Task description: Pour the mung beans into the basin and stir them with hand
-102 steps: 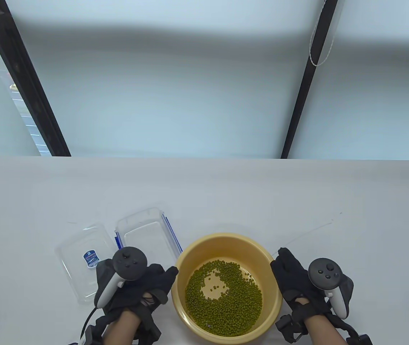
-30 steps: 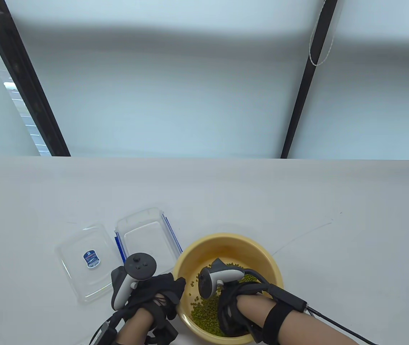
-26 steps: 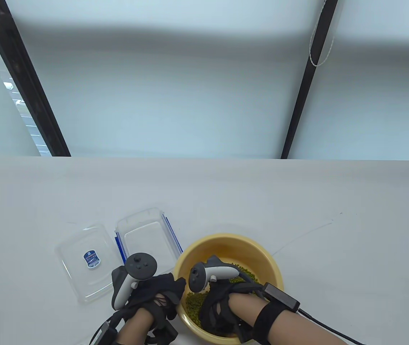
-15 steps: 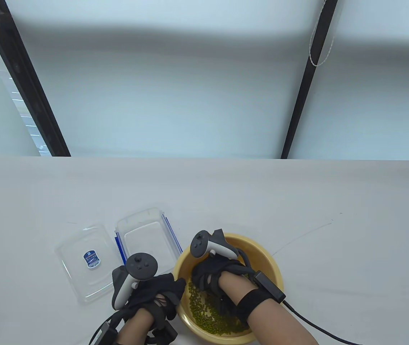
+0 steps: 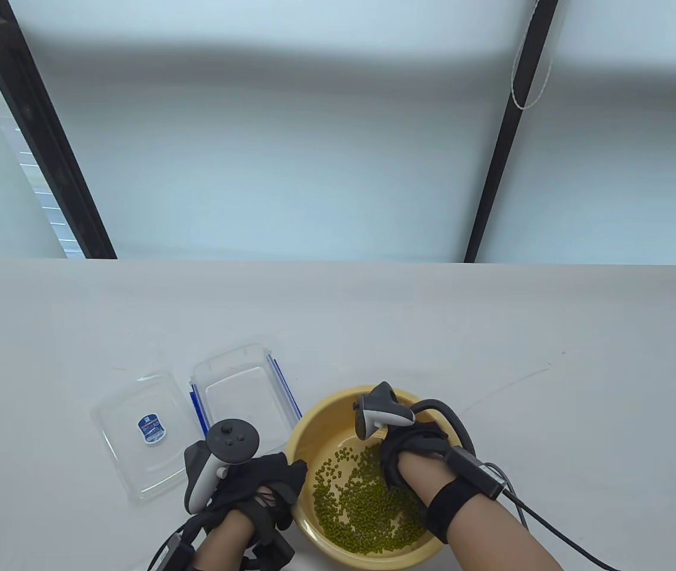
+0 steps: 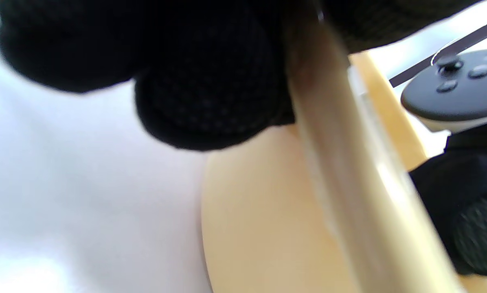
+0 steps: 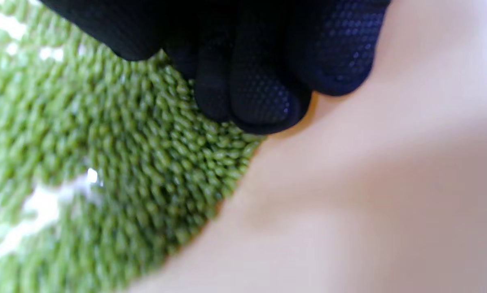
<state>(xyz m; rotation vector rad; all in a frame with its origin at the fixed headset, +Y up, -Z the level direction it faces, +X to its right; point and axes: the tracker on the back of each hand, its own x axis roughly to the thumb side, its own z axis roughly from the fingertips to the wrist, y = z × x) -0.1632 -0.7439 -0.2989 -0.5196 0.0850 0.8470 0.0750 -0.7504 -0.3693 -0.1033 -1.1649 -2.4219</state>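
In the basin (image 5: 308,428), right hand (image 5: 412,452) has swept rightward.

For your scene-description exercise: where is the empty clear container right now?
In the table view the empty clear container sits on the table left of the yellow basin, beyond the left hand, with its lid further left.
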